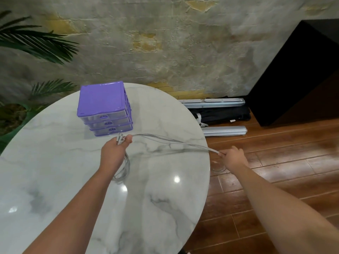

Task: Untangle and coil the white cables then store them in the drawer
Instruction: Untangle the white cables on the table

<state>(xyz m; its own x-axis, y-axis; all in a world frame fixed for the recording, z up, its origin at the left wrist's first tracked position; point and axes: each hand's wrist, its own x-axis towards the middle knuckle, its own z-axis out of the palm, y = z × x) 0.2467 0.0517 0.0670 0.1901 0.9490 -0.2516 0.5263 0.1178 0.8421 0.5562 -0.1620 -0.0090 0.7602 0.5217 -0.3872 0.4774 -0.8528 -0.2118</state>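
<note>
Cables (170, 142), thin and whitish-grey, stretched bundled between both hands.

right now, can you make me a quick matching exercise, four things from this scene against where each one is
Things:
1. left hand
2. right hand
3. purple drawer unit
4. white cables

Places:
A. stretched between both hands
B. past the table's right edge, above the wooden floor
C. on the far side of the marble table
D. over the table, gripping the plug ends

Pairs: 1-D, 2-B, 3-C, 4-A
</note>
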